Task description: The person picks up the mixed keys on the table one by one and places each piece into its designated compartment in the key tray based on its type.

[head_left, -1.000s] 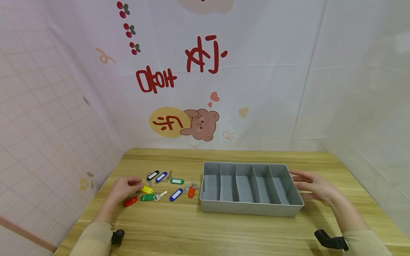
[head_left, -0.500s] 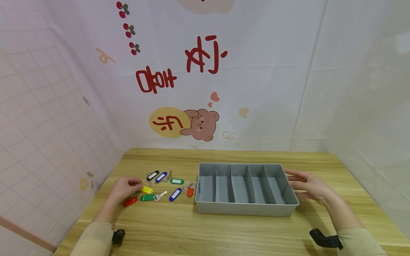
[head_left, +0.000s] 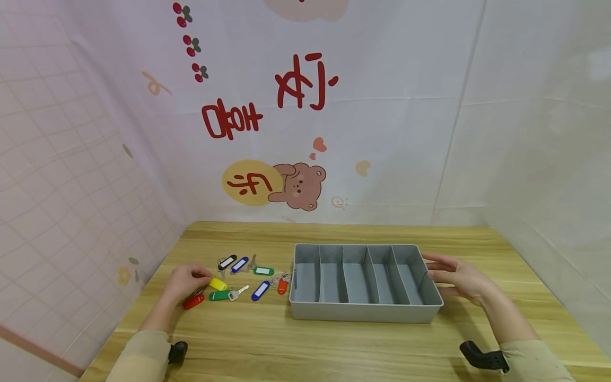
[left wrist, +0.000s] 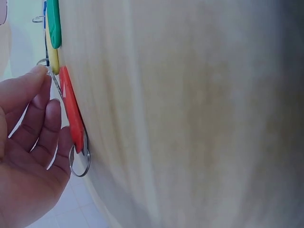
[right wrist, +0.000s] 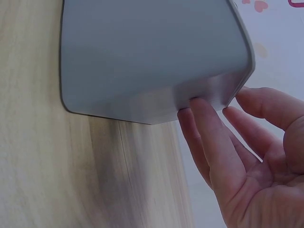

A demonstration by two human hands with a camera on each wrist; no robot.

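Observation:
A grey box (head_left: 365, 312) with several compartments sits right of centre on the table. Against its right end wall rest the extended fingers of my right hand (head_left: 460, 279); the right wrist view has the thumb near the rim of the box (right wrist: 152, 52). On the left, my left hand (head_left: 185, 282) pinches the metal ring of a yellow key tag (head_left: 218, 283) between thumb and forefinger. The left wrist view puts a red key tag (left wrist: 71, 110) just under the other fingers, its ring towards the camera. A green key tag (head_left: 219, 295) with a key lies beside the yellow one.
Between the left hand and the box lie more key tags: a black one (head_left: 227, 261), a blue one (head_left: 239, 265), a green one (head_left: 263, 270), another blue one (head_left: 260, 291) and an orange-red one (head_left: 282, 287) close to the box. A printed cloth (head_left: 396, 132) hangs behind the table.
The grey box has slid a little to the left, and my right hand has moved along with it. The orange-red tag has shifted slightly left; my left hand stays almost where it was.

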